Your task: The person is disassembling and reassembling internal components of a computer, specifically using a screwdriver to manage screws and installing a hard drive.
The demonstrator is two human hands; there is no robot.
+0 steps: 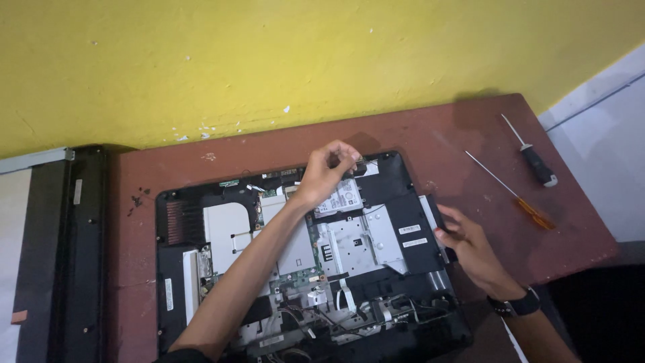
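Opened computer chassis point(201, 282) lies flat on brown table point(430, 134). Left hand point(327, 171) at chassis 12 o'clock, fingers pinched shut on a thin black cable point(366, 163). Right hand point(470, 245) at 3 o'clock, open, fingers pressing the chassis edge. Two screwdrivers point(534, 165) lie well apart at 2 o'clock.

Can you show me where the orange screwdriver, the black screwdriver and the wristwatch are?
Orange screwdriver point(535, 214): head view, on its orange handle.
Black screwdriver point(539, 165): head view, on its black handle.
Wristwatch point(516, 306): head view, on the dark band around the right wrist.
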